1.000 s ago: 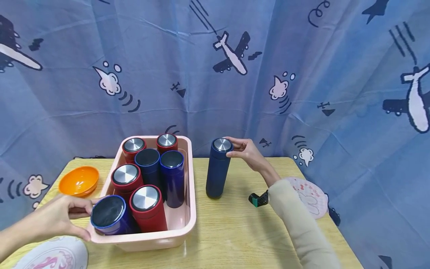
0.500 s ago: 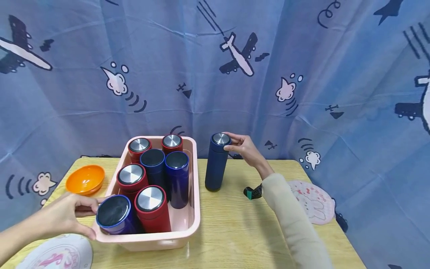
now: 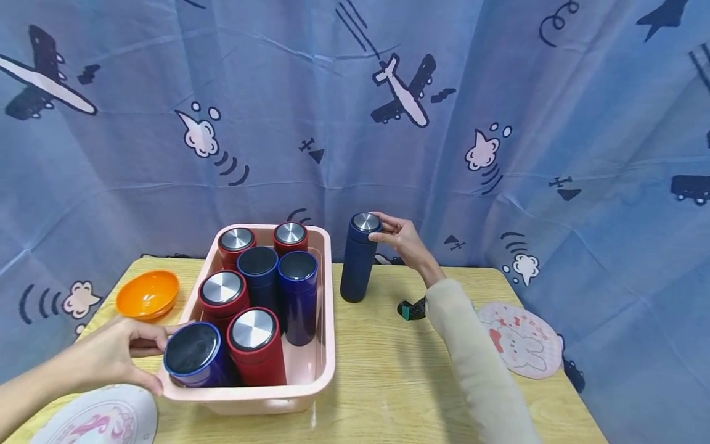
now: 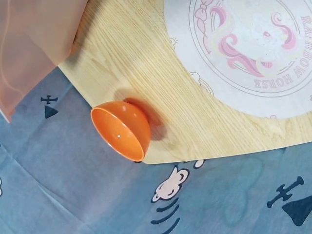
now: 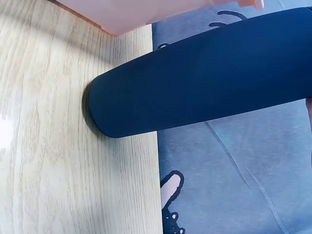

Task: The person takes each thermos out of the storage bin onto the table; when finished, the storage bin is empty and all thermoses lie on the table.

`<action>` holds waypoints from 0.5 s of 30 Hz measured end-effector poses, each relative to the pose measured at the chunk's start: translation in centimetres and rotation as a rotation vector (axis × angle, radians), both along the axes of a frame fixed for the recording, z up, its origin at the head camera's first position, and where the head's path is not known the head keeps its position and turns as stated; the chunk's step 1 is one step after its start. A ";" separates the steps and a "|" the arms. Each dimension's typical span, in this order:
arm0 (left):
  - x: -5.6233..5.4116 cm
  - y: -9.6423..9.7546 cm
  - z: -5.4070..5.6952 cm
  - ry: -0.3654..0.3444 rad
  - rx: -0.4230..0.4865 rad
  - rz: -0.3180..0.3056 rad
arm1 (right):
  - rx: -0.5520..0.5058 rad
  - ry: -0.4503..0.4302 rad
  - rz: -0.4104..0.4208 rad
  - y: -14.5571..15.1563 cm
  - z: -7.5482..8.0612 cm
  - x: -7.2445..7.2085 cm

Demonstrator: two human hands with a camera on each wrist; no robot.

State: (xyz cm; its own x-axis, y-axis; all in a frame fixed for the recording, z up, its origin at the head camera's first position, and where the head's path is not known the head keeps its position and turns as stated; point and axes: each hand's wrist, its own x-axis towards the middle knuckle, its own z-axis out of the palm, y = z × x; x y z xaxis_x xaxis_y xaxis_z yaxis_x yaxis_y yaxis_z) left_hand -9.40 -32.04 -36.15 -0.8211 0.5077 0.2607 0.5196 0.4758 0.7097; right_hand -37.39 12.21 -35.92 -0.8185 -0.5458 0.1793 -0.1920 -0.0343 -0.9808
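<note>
Bare left forearm, left fingers gripping, sleeved right arm outstretched, right fingers pinching

Blue curtain hangs behind in soft vertical folds, printed with aeroplanes and cloud puffs. Pale wood-grain counter stands before it, far corners rounded. Light is soft, fairly even.

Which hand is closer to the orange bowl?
The left hand: it's just in front of the orange bowl, at the pink tub's near left corner. The right hand is across the tub, holding the navy bottle's top.
</note>
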 end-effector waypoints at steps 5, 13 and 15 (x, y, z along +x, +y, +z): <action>0.0 0.0 0.0 -0.021 0.015 -0.003 | 0.008 -0.027 -0.012 -0.1 -0.6 -0.4; 0.0 0.0 0.2 0.000 -0.017 0.009 | 0.070 -0.060 0.056 0.3 -0.3 -1.3; 0.0 0.0 0.1 0.005 -0.017 0.006 | 0.097 -0.072 0.068 0.6 -0.1 -1.5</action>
State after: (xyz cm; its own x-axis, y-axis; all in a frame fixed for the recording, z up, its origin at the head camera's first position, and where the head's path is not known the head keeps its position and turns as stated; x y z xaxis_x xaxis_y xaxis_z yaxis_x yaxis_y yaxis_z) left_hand -9.38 -32.02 -36.03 -0.8229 0.5069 0.2566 0.5203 0.4908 0.6989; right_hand -38.94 12.79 -36.00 -0.7877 -0.6126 0.0653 -0.1213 0.0504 -0.9913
